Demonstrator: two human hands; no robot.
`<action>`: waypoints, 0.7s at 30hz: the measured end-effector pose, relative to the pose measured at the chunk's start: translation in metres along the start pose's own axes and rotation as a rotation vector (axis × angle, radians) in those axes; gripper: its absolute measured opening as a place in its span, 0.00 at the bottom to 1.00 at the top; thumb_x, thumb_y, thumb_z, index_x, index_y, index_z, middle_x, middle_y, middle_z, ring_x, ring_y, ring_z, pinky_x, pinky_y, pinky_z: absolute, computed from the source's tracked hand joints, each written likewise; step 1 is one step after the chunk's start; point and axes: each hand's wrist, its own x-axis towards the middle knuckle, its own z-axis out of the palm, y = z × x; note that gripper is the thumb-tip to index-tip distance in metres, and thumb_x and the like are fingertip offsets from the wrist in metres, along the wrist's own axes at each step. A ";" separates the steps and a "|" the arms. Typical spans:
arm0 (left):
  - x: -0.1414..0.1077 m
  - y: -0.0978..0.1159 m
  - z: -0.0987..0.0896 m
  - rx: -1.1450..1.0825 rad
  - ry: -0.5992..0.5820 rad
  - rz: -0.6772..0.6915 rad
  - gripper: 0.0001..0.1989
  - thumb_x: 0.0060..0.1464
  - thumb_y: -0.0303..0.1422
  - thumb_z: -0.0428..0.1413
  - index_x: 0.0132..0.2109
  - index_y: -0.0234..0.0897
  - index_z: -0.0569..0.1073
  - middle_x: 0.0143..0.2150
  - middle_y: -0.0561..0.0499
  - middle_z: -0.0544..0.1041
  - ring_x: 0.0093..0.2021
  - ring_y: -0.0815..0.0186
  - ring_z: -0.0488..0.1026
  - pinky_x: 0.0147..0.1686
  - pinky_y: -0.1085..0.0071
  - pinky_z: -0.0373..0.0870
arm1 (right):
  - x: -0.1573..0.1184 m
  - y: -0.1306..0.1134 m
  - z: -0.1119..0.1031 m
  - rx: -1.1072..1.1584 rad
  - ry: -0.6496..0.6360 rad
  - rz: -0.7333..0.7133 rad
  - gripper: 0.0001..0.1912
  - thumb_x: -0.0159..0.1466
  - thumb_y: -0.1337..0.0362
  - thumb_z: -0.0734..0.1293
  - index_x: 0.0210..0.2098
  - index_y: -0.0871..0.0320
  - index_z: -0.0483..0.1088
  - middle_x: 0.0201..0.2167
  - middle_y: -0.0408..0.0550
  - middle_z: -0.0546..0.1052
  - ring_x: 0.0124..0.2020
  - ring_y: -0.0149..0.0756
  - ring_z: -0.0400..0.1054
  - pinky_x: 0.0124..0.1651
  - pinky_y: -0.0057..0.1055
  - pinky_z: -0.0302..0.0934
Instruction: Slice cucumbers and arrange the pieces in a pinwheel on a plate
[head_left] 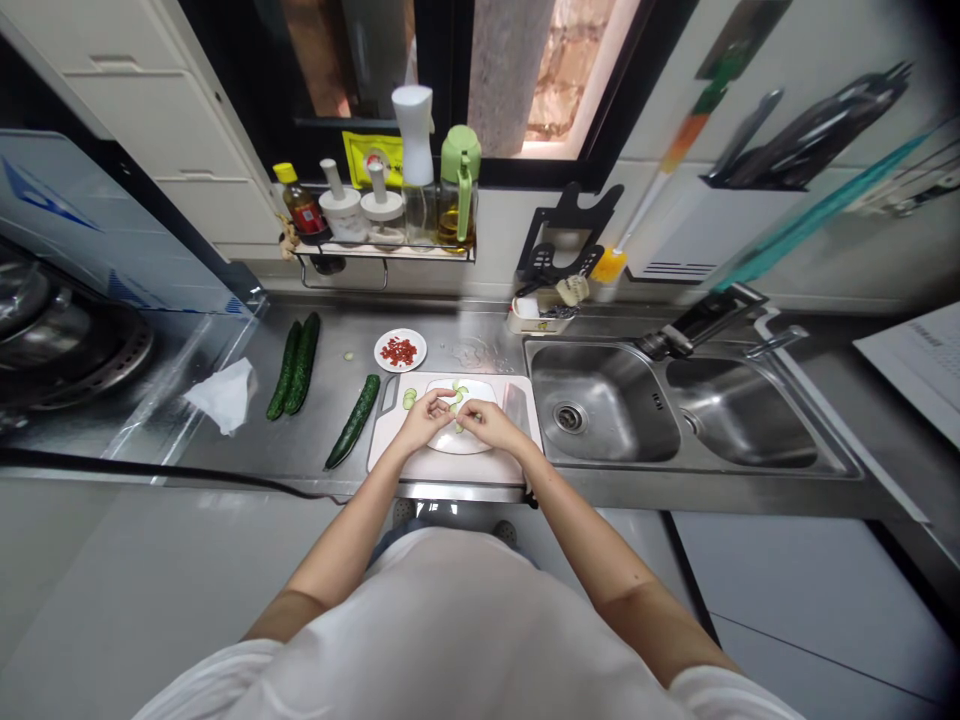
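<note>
"Pale green cucumber slices (462, 389) are seen on the white plate (486, 392), which is set on the cutting board (390, 458). How are the fingers placed?"

"The left hand (426, 418) and the right hand (489, 424) are held close together above the plate, with fingertips bent inward. A slice seems to be pinched there, but by which hand it is gripped cannot be told."

"And how should such a slice be handled?"

"It is judged to be very light, moist and a little slippery. By hard squeezing it could be bent or broken, so it is better held softly by the rim, between thumb and forefinger."

"And the whole cucumber (352, 422)?"

"It is left beside the board. It is judged firm and heavier, best grasped around the middle."
</note>
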 end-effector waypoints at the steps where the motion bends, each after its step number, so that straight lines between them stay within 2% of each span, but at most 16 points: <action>1: 0.000 0.000 0.000 0.011 -0.003 0.007 0.21 0.45 0.35 0.62 0.48 0.35 0.71 0.30 0.54 0.70 0.27 0.74 0.62 0.31 0.76 0.59 | 0.000 0.000 0.000 0.006 -0.005 0.007 0.10 0.60 0.60 0.62 0.28 0.58 0.71 0.27 0.43 0.75 0.31 0.32 0.67 0.37 0.27 0.59; 21: 0.004 -0.008 -0.005 0.119 -0.019 0.042 0.20 0.48 0.33 0.61 0.50 0.33 0.72 0.32 0.54 0.71 0.25 0.75 0.61 0.29 0.77 0.60 | 0.007 0.007 -0.001 0.086 -0.079 0.097 0.09 0.58 0.62 0.63 0.28 0.60 0.71 0.27 0.43 0.75 0.30 0.30 0.65 0.36 0.26 0.58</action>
